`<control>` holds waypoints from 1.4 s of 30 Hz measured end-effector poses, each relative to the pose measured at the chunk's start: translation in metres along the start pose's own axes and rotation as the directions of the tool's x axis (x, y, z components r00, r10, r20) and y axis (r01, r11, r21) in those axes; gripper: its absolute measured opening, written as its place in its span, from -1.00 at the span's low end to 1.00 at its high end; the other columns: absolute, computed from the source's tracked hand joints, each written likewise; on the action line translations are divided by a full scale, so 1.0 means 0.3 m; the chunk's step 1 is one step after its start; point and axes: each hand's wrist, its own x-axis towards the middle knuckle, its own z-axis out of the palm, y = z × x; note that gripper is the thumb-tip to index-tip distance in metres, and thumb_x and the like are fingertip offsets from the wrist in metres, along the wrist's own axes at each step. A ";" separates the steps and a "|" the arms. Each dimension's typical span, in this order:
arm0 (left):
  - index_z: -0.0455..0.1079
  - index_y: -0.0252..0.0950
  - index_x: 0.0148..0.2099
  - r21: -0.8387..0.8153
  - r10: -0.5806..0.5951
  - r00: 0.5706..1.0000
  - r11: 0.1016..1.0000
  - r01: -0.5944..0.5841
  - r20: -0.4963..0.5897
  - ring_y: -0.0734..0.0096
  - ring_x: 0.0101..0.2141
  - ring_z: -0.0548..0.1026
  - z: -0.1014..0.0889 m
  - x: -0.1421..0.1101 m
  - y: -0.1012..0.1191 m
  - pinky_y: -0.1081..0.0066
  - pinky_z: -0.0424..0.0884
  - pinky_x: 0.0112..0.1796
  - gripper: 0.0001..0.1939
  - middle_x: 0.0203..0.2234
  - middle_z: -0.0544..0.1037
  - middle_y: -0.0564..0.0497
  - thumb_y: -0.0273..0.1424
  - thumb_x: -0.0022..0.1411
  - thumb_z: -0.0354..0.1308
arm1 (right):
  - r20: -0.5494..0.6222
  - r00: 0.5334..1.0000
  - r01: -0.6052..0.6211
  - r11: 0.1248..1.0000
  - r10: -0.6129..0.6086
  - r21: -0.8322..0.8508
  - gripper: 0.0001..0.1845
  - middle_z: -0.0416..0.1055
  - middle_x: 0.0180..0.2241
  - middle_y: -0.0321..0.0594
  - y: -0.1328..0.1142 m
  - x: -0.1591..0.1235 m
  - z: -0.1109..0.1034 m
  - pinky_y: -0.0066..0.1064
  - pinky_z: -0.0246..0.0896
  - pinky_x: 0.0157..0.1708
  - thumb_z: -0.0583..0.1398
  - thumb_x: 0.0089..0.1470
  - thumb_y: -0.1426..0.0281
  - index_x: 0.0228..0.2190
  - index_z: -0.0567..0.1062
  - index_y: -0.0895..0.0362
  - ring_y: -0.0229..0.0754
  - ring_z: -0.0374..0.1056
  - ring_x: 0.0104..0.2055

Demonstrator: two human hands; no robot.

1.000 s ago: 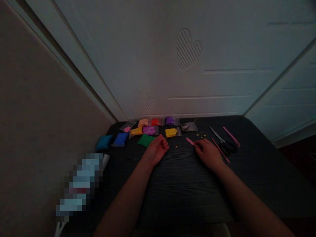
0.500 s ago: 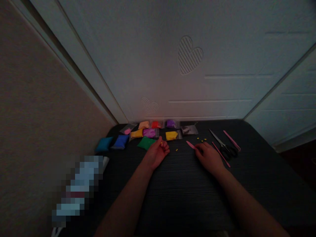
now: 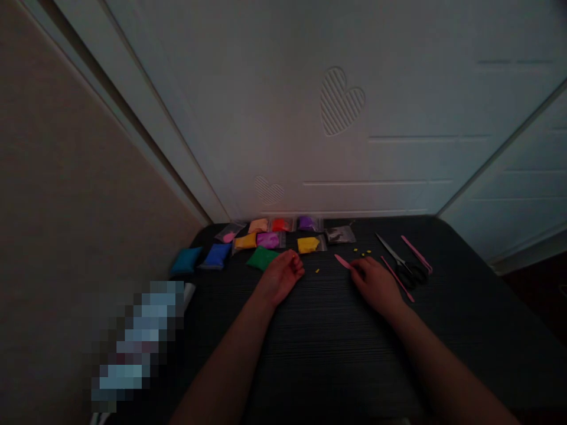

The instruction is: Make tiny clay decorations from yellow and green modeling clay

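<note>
My left hand (image 3: 282, 273) is raised just above the dark table, palm turned inward and fingers curled, with thumb and forefinger pinched together. A tiny yellow bit of clay shows faintly at those fingertips. Beside it lies the bag of green clay (image 3: 262, 258), partly covered by the hand. My right hand (image 3: 375, 281) rests on the table, its fingers closed on a pink modelling knife (image 3: 343, 261) whose blade points left. Between the hands sits a small yellow clay piece (image 3: 317, 271). Several more yellow bits (image 3: 363, 254) lie just beyond my right hand.
Clay bags line the back, among them a yellow bag (image 3: 308, 244), a purple bag (image 3: 306, 224) and a blue bag (image 3: 216, 255). Scissors (image 3: 405, 268) and pink tools (image 3: 416, 254) lie right of my right hand. A pixelated object (image 3: 142, 336) lies at left.
My left thumb has bent down towards the fingers, so the yellow bit shows less. My right hand and the knife stay in place; the view shifts very slightly.
</note>
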 end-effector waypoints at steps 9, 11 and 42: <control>0.32 -0.37 -0.43 0.021 0.019 0.999 1.000 -0.018 -0.037 0.59 -0.54 0.32 -0.002 -0.001 0.002 0.52 0.28 -0.47 -0.91 -0.58 0.34 0.07 -0.43 0.02 0.15 | 0.004 1.000 -0.006 1.000 0.006 0.004 -0.74 0.33 -0.33 -0.23 -0.004 -0.001 -0.003 -0.45 0.10 -0.30 -0.04 0.05 0.33 -0.29 0.40 0.08 -0.23 0.26 -0.28; 0.34 -0.37 -0.40 0.028 0.019 0.998 0.999 -0.017 -0.052 0.58 -0.53 0.34 -0.005 0.001 0.002 0.52 0.29 -0.46 -0.92 -0.57 0.37 0.06 -0.47 0.00 0.16 | 0.008 1.000 0.001 1.000 -0.001 0.005 -0.73 0.33 -0.33 -0.23 -0.002 -0.002 -0.003 -0.45 0.10 -0.30 -0.05 0.05 0.32 -0.29 0.39 0.07 -0.23 0.26 -0.28; 0.42 -0.17 -0.31 0.904 0.675 0.730 0.372 -0.213 -0.106 0.18 -0.21 0.33 -0.081 0.023 0.057 0.31 0.08 -0.07 -0.81 -0.35 0.46 -0.01 -0.44 -0.07 0.16 | -0.006 1.000 -0.008 1.000 0.008 -0.026 -0.74 0.33 -0.32 -0.23 -0.017 -0.004 -0.008 -0.46 0.10 -0.29 -0.03 0.05 0.32 -0.28 0.40 0.07 -0.25 0.27 -0.27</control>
